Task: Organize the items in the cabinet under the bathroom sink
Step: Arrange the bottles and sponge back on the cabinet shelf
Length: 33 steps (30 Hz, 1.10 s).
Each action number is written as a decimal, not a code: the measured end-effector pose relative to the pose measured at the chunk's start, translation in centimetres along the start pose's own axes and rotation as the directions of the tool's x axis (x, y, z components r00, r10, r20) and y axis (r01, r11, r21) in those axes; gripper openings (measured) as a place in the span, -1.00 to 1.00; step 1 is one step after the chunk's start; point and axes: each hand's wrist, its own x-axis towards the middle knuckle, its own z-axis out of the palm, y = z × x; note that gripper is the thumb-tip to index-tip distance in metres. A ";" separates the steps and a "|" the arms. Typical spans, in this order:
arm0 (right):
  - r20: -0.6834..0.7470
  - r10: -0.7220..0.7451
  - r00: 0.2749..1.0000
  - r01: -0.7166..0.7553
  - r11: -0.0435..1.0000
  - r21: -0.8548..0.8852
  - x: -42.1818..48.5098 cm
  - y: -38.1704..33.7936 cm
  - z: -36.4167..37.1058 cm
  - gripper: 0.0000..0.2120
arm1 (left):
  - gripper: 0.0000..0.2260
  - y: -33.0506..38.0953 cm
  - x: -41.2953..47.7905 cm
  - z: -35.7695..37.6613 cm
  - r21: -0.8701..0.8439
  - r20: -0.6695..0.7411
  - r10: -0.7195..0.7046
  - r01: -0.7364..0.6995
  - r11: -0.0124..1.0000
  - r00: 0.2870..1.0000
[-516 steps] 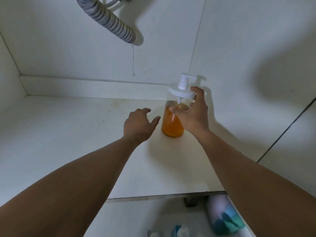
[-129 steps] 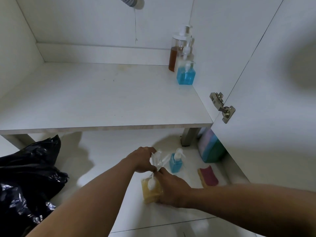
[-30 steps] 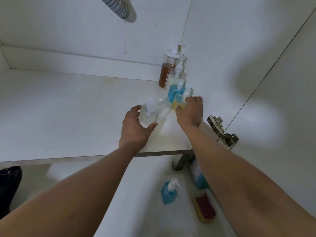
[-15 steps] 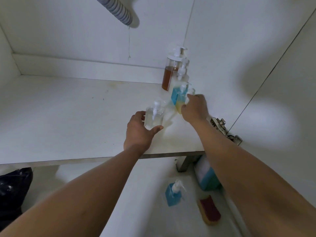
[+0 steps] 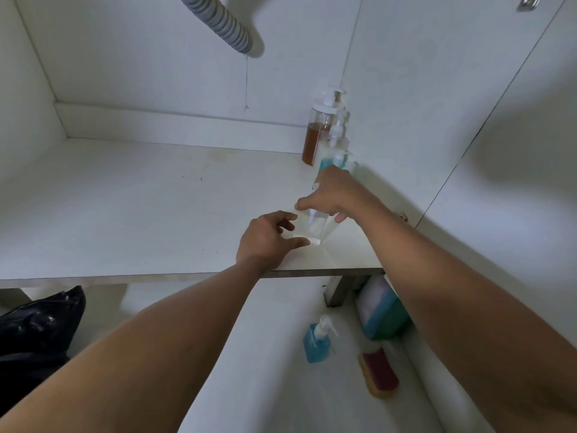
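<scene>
A clear pump bottle (image 5: 310,228) stands on the white cabinet shelf (image 5: 150,214) near its front right. My right hand (image 5: 332,196) grips it from above, fingers round its top. My left hand (image 5: 268,237) touches its lower left side with thumb and fingers spread loosely. Behind, along the right wall, stands a row of pump bottles: an amber one (image 5: 315,137) at the back, a clear one (image 5: 337,137), then a blue one (image 5: 331,162). The yellow bottle is hidden behind my right hand.
A grey corrugated drain hose (image 5: 218,23) hangs at the top. On the floor below the shelf lie a blue pump bottle (image 5: 317,342), a red and yellow sponge (image 5: 379,371), a teal pack (image 5: 382,310) and a black plastic bag (image 5: 34,335). The cabinet door stands open at right.
My right hand left the yellow bottle in the row and came down onto the clear bottle. My left hand loosened its hold on that bottle and now only touches its side.
</scene>
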 end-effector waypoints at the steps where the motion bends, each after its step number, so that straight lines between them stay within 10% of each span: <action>1: -0.008 0.002 1.000 -0.001 1.000 0.009 0.1 0.1 -0.1 -0.52 | -0.53 -0.1 0.0 0.1 0.023 0.009 -0.001 0.001 1.000 1.000; 8: -0.128 0.017 0.992 -0.029 0.995 -0.098 2.1 3.4 -1.2 -0.49 | -0.35 -0.5 0.7 0.9 0.485 0.034 0.083 -0.089 0.870 0.996; 21: -0.336 -0.090 0.937 -0.089 0.871 -0.483 1.1 4.8 -0.6 -0.68 | -0.37 -0.5 1.0 0.9 0.510 0.070 0.079 -0.104 0.854 0.994; 33: -0.330 -0.220 0.918 -0.026 0.797 -0.603 1.3 7.3 1.9 -0.44 | -0.39 -0.3 1.0 1.0 0.513 0.078 0.082 -0.110 0.851 0.994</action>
